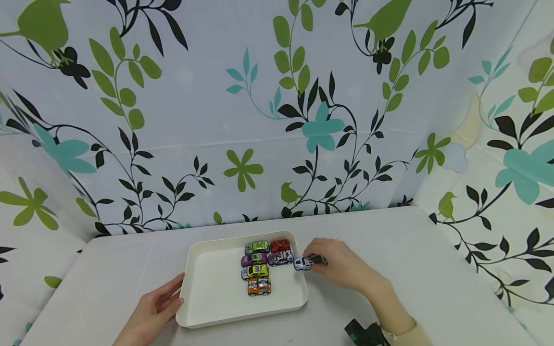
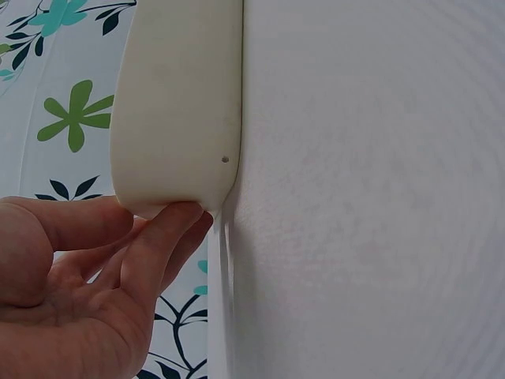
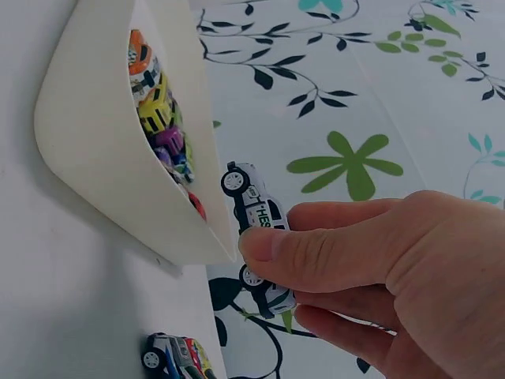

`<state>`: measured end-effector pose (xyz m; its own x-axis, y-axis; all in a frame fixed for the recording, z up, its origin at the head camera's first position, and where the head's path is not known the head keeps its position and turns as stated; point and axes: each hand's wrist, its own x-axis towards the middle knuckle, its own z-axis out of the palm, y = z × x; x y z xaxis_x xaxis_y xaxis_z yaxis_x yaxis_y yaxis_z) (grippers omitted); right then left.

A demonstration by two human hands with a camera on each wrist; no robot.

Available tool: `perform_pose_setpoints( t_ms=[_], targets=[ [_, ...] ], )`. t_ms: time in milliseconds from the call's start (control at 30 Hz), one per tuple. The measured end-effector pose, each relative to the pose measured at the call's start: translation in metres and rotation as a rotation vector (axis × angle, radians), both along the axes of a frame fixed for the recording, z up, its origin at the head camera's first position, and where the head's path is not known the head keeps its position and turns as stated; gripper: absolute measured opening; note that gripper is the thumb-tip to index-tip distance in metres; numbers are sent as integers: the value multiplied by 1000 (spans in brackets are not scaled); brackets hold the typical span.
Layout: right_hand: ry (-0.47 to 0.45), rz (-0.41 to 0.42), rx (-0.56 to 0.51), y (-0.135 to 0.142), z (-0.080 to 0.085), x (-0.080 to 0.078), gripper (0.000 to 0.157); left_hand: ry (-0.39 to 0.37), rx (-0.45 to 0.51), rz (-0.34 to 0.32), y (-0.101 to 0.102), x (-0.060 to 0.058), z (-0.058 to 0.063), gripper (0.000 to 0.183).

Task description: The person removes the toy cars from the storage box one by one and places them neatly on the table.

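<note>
A white toy car [image 3: 259,229] with dark windows and lettering on its side is pinched between the thumb and fingers of my right hand [image 1: 342,264]. In the head view it is at the right rim of the cream tray [image 1: 212,298]. My left hand [image 1: 153,307] touches the tray's left end from outside, its thumb and fingertips against the wall [image 2: 170,103]. Inside the tray are an orange car [image 1: 259,287], a yellow car [image 1: 255,272], a purple car [image 1: 254,259], a green car [image 1: 257,247], a red car [image 1: 280,245] and a purple-and-white car [image 1: 280,258].
Another multicoloured toy car [image 3: 180,357] stands on the table outside the tray, low in the right wrist view. The white table [image 1: 368,226] backs onto a leaf-and-bird patterned cloth [image 1: 195,105]. A black device [image 1: 365,332] is at my right wrist.
</note>
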<state>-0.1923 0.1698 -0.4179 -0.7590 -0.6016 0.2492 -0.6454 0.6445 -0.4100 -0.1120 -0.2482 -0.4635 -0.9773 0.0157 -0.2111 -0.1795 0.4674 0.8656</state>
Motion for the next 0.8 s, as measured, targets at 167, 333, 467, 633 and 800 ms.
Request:
perform_pose_setpoints(
  t_ms=[167, 333, 467, 633, 800],
  targets=[
    [-15, -54, -5, 10, 2, -2, 30, -11, 2, 7, 1, -1, 1, 59],
    [-58, -107, 34, 17, 3, -5, 29, -5, 7, 2, 1, 0, 1, 59],
    [-98, -131, 73, 23, 3, -6, 29, 3, 5, -4, 1, 1, 1, 59],
    [-119, -137, 103, 29, 3, -8, 29, 1, -10, 5, 1, 0, 0, 58],
    [-177, -154, 109, 29, 1, -9, 30, 0, -14, 10, 1, 0, -1, 58]
  ],
)
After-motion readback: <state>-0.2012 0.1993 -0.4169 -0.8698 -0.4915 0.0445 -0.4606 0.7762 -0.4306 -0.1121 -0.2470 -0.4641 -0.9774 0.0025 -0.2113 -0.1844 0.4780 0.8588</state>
